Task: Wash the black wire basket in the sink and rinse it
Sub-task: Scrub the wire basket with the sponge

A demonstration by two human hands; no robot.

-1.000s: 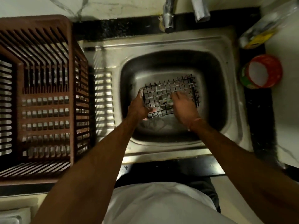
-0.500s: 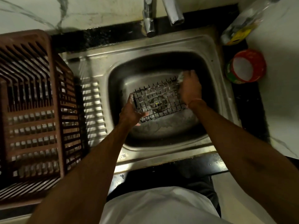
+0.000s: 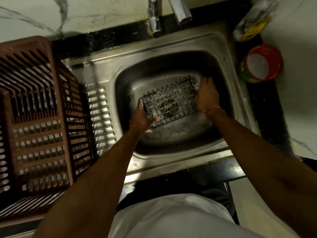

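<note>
The black wire basket [image 3: 171, 100] hangs tilted over the drain inside the steel sink [image 3: 171, 162], with soap foam on its mesh. My left hand [image 3: 141, 115] grips the basket's near left corner, thumb on the rim and fingers underneath. At the basket's far right end, my right hand [image 3: 206, 97] holds a pale scrub pad [image 3: 197, 85] against the wire; the hand hides most of the pad. No water runs from the tap [image 3: 155, 19].
A brown slatted plastic crate [image 3: 34, 117] stands on the drainboard to the left. On the counter to the right are a red round tub [image 3: 262, 64] with white contents and a yellow-labelled bottle [image 3: 253, 21]. A second spout [image 3: 181, 11] juts over the sink's back edge.
My right hand has slid from the middle of the basket to its far right end. My left hand keeps its grip on the left corner. The view has shifted.
</note>
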